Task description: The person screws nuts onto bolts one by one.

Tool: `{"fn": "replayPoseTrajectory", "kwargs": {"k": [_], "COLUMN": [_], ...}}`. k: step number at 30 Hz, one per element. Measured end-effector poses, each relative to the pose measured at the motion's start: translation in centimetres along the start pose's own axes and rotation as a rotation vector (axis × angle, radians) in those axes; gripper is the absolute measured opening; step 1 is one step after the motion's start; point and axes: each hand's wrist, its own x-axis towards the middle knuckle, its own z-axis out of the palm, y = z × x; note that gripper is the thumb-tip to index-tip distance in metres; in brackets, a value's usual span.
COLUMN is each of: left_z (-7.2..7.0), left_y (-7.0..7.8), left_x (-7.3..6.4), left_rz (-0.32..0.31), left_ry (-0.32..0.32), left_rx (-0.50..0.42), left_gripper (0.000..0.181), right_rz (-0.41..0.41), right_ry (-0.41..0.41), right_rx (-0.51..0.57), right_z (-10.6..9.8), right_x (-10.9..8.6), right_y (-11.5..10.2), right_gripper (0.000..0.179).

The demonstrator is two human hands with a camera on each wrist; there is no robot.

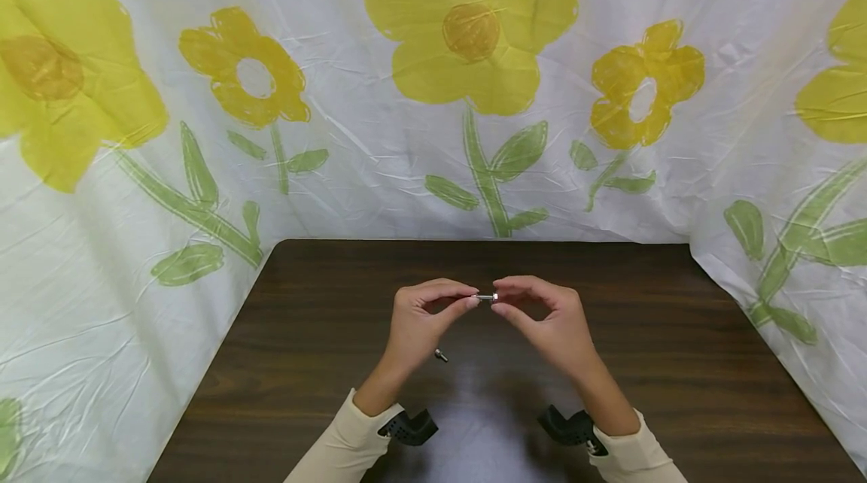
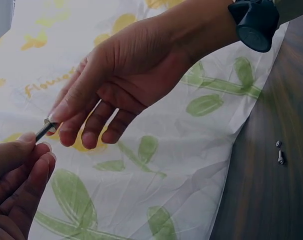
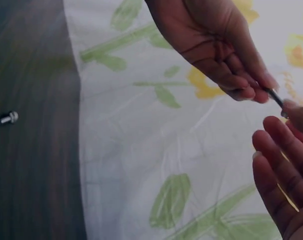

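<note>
In front of me a thin metal bolt [image 1: 485, 297] is held level between both hands. My left hand [image 1: 421, 316] pinches one end of it with thumb and index finger, covering that end. At the other end sits a small silver nut [image 1: 495, 297], which the thumb and fingers of my right hand [image 1: 547, 323] pinch. The left wrist view shows the threaded shank of the bolt [image 2: 43, 131] spanning the gap between the fingertips. The other fingers of the right hand [image 2: 136, 75] are loosely bent and hold nothing.
On the dark wooden table [image 1: 325, 363] lies a small bolt [image 2: 281, 158], with a loose nut [image 2: 278, 143] close by it. A white cloth with yellow flowers [image 1: 379, 167] hangs behind and beside the table. Black wrist cameras [image 1: 411, 428] sit at both cuffs.
</note>
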Motion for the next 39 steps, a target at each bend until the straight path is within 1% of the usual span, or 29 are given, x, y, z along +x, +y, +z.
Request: {"fn": "replayPoseTrajectory", "kwargs": {"k": [3,6,9,13,15,18,21,25,27,29,32,33,36,39], "left_z": [0.0,0.0,0.1,0.2,0.3,0.4,0.5,0.6,0.6,0.6,0.5,0.5,0.4,0.3], "left_y": [-0.1,-0.1,0.0,0.2,0.2,0.1,-0.1,-0.1,-0.1,0.0,0.1,0.1,0.2,0.1], "left_x": [0.0,0.0,0.0,0.0,0.0,-0.1,-0.2,-0.3,-0.3,-0.3,-0.3,-0.2,-0.1,0.0], "left_rz": [0.001,0.0,0.001,0.018,0.027,0.035,0.035,0.031,0.029,0.029,0.025,0.024,0.022,0.027], "left_ry": [-0.004,-0.005,-0.003,-0.006,-0.012,-0.027,-0.038,-0.036,-0.032,-0.022,0.002,0.01,0.029,0.032], "left_rx": [-0.006,-0.016,-0.019,-0.018,-0.02,-0.035,-0.05,-0.051,-0.045,-0.039,-0.028,-0.023,-0.023,-0.032], "left_gripper": [0.012,0.012,0.012,0.012,0.014,0.014,0.013,0.012,0.011,0.011,0.012,0.012,0.013,0.013], "right_rz": [-0.018,-0.01,0.016,0.061,0.076,0.087,0.082,0.079,0.083,0.082,0.056,0.04,-0.028,-0.092], "right_ry": [-0.001,-0.002,-0.007,-0.028,-0.034,-0.025,-0.013,-0.006,-0.005,-0.002,0.006,0.011,0.021,0.028], "right_rx": [0.016,0.02,0.013,0.0,-0.015,-0.034,-0.055,-0.072,-0.065,-0.041,0.0,0.009,0.017,0.014], "right_z": [0.0,0.2,0.4,0.6,0.8,1.0,1.2,1.2,1.2,1.1,0.8,0.7,0.4,0.3], "right_x": [0.0,-0.1,-0.1,-0.2,-0.1,0.4,0.3,-0.3,-0.3,-0.3,-0.2,-0.2,-0.1,0.0], "right_y": [0.1,0.2,0.2,0.1,-0.4,-2.0,-1.8,0.3,0.3,0.3,0.3,0.3,0.2,0.2], "right_gripper": [0.029,0.025,0.023,0.02,0.02,0.023,0.032,0.042,0.043,0.037,0.019,0.017,0.032,0.038]}}
